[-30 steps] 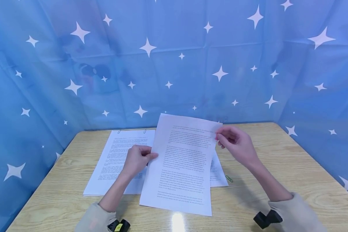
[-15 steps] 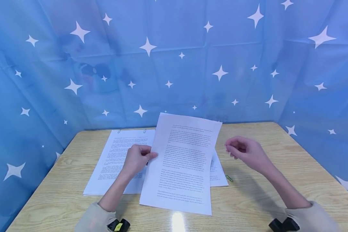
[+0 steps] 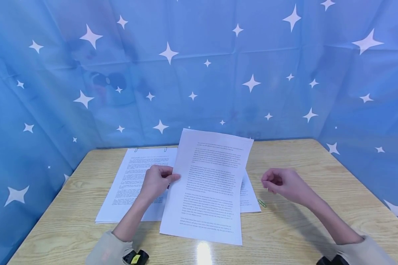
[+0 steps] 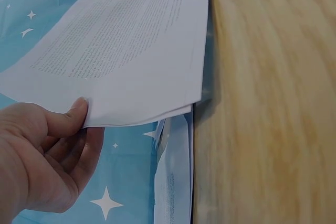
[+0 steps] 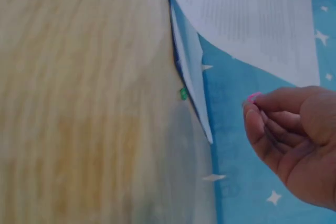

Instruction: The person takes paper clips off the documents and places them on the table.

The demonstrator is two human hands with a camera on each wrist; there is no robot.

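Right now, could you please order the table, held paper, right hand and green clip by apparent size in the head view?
1. Table
2. Held paper
3. Right hand
4. Green clip

The printed white sheets, at least two together, are pinched at one long edge by the left grip. They extend rightward from it, tilted and slightly bowed, raised above the bench, text facing up, well apart from the right grip. A small bright pink piece sits at the right grip's fingertips, mostly hidden, its shape unclear.
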